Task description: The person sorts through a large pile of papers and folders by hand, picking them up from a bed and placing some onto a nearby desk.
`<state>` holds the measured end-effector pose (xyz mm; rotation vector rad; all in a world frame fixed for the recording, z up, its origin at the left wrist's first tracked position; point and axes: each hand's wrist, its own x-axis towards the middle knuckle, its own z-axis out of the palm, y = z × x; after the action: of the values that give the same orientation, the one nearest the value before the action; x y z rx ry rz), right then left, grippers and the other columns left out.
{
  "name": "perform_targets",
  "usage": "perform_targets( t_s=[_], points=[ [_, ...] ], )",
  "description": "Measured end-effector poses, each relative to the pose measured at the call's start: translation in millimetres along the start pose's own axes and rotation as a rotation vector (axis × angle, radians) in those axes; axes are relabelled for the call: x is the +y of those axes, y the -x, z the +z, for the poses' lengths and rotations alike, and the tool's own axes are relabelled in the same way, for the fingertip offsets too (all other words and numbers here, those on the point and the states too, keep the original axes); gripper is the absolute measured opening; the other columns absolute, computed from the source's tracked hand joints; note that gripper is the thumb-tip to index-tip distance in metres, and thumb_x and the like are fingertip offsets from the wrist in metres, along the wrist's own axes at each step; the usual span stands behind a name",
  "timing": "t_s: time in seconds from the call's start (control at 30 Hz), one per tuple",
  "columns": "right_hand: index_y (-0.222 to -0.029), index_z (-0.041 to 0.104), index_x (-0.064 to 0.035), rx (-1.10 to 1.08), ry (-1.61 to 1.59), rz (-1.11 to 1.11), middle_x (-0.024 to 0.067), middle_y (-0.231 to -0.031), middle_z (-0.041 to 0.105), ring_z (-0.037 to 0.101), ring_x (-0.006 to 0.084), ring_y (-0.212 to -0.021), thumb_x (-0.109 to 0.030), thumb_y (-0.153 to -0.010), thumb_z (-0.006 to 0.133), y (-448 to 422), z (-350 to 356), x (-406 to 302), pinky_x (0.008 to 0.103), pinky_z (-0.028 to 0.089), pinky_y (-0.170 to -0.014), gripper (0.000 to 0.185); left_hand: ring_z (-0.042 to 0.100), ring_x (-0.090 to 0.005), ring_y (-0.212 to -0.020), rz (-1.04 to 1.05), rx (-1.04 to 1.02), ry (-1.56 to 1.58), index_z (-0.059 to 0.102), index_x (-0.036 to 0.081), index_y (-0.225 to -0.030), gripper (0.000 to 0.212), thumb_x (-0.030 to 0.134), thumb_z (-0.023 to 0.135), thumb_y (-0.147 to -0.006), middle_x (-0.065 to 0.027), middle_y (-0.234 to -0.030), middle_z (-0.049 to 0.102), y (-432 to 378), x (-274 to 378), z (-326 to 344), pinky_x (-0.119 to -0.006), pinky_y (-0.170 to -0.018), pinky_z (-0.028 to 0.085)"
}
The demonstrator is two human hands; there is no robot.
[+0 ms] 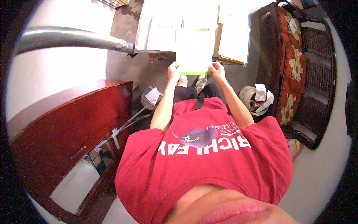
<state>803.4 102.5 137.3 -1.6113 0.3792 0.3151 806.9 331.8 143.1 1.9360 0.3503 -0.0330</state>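
Note:
A white sheet or thin booklet with bright green bands (194, 51) along its near and far edges is held up before me. My left hand (174, 72) pinches its near left corner. At the near right corner, my right hand (218, 71) grips it with the thumb on top. Glare washes out whatever is on its face. Its far part overlaps a white table (142, 36). To its left on that table is white paper (163, 36) bearing a line of writing. To its right lies a stack of papers with yellowish edges (233, 44).
A metal pipe (75, 37) runs from the left towards the table. At left stands a dark red wooden cabinet (72, 120), with a long-handled dustpan (149, 98) beside it. At right are a waste bin (247, 96) holding litter and a wooden bench (318, 64) with a patterned cushion (289, 84).

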Motion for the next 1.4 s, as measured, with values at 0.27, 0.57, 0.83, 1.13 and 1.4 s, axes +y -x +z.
perform_targets(
  t_s=[0.27,0.57,0.83,1.13,1.4],
  points=[
    [-0.086,0.054,0.0007,0.189,0.128,0.027,0.0049,-0.079,0.059,0.054,0.0103,-0.075,-0.006,-0.076,0.058,-72,3,31,0.0232,0.042,-0.070,0.013,0.049,-0.0091,-0.061,-0.087,-0.166,0.097,0.057,0.000,-0.078,0.014,0.013,0.056,-0.075,-0.0053,-0.063,0.055,-70,4,19,-0.026,-0.057,0.041],
    [-0.088,0.056,-0.0001,0.401,0.270,0.172,0.0103,-0.080,0.060,0.057,0.0163,-0.074,-0.012,-0.071,0.061,-99,27,-5,0.0275,0.045,-0.068,0.022,0.058,-0.0185,-0.071,-0.009,-0.257,-0.066,0.049,-0.002,-0.101,0.033,0.017,0.056,-0.075,-0.0120,-0.081,0.060,-124,-9,31,-0.029,-0.063,0.045],
    [-0.103,0.050,-0.0042,0.535,0.662,0.203,0.0186,-0.104,0.050,0.051,0.0322,-0.093,-0.010,-0.069,0.058,-97,48,-31,0.0374,0.043,-0.078,0.035,0.042,-0.0322,-0.099,0.434,-0.444,-0.494,0.047,-0.001,-0.105,0.037,0.011,0.052,-0.071,-0.0157,-0.106,0.047,-152,13,37,-0.040,-0.087,0.035],
    [-0.099,0.054,-0.0040,0.293,0.904,-0.043,0.0159,-0.110,0.046,0.043,0.0314,-0.104,-0.008,-0.064,0.058,-94,62,3,0.0359,0.037,-0.088,0.035,0.039,-0.0316,-0.106,0.675,-0.810,-0.834,0.050,0.006,-0.107,0.038,0.013,0.055,-0.070,-0.0144,-0.113,0.046,-170,10,47,-0.040,-0.088,0.035],
    [-0.100,0.053,-0.0017,0.712,0.370,-0.028,0.0160,-0.104,0.053,0.050,0.0299,-0.098,-0.011,-0.073,0.056,-27,51,-11,0.0345,0.040,-0.084,0.029,0.047,-0.0317,-0.094,0.789,-1.050,-0.543,0.054,0.002,-0.097,0.027,0.010,0.052,-0.072,-0.0166,-0.099,0.052,-141,32,96,-0.038,-0.082,0.039]
  ],
)
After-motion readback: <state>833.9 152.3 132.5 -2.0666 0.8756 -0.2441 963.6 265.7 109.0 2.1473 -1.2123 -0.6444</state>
